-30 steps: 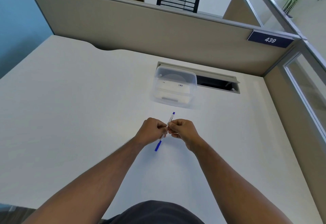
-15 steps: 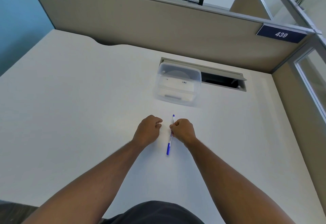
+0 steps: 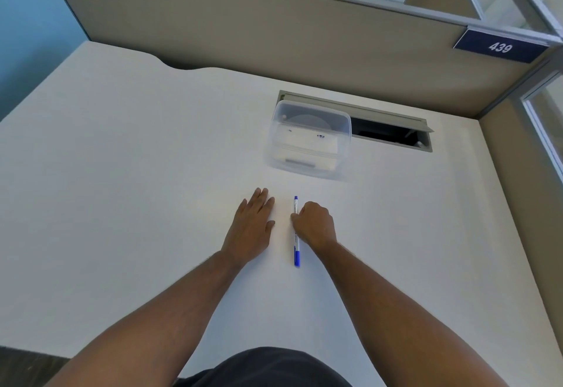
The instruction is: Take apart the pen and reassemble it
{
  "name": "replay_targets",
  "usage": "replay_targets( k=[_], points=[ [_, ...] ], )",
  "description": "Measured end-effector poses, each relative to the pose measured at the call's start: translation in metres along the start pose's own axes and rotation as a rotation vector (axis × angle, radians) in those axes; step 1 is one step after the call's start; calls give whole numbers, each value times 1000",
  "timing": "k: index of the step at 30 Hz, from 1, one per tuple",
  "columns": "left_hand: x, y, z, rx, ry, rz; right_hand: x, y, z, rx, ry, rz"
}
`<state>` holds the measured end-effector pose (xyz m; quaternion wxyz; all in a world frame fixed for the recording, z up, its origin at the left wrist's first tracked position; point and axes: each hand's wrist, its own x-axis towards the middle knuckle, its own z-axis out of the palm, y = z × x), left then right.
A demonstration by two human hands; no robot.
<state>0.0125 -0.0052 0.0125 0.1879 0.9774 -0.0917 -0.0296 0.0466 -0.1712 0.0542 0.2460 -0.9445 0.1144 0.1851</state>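
Observation:
A pen [image 3: 296,251] with a clear barrel and blue ends lies on the white desk [image 3: 122,179], pointing away from me, its blue cap end nearest me. My right hand [image 3: 315,225] is curled over the pen's middle, fingertips pinching the barrel and hiding that part. My left hand [image 3: 253,225] rests flat on the desk just left of the pen, fingers spread, holding nothing and not touching the pen.
A clear plastic container [image 3: 344,130] with white items inside stands beyond the pen. Behind it is an open cable slot [image 3: 393,135] in the desk. A beige partition [image 3: 274,36] closes the back and the right side.
My left hand let go of the pen, moved left and flattened on the desk. My right hand lowered the pen from a tilted hold until it lies straight on the desk.

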Motion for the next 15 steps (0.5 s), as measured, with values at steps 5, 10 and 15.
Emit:
replay_targets(
  k=[5, 10, 15],
  points=[
    [0, 4, 1, 5, -41, -9, 2, 1, 2, -10, 6, -2],
    [-1, 3, 9, 27, -50, 0, 3, 4, 5, 8, 25, -5],
    [-4, 1, 10, 79, -47, 25, -2, 9, 3, 54, 91, -21]
  ],
)
